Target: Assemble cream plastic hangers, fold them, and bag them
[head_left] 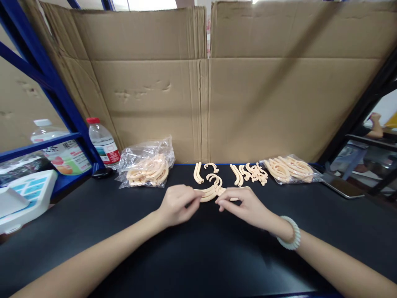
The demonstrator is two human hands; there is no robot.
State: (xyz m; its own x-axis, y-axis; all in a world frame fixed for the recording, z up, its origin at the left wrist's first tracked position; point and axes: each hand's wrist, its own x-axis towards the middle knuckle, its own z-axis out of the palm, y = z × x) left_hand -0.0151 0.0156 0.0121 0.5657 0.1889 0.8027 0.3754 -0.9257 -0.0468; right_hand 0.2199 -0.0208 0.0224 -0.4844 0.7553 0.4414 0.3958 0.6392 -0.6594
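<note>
Both hands meet at the middle of a black tabletop [198, 256]. My left hand [178, 205] pinches one end of a small stack of cream curved plastic pieces [211, 191]. My right hand [245, 205], with a pale bead bracelet on the wrist, pinches the other end. Just behind them lie loose curved pieces [198, 172], a hook-shaped piece [212, 166], and further loose pieces [249, 173] of the same colour.
A clear bag of the same pieces [147, 167] lies back left, another bag [290, 169] back right. Cardboard sheets [201, 82] wall off the back. A water bottle [104, 145], a blue rack [46, 82] and a white scale [21, 194] stand left. A phone [341, 187] lies right.
</note>
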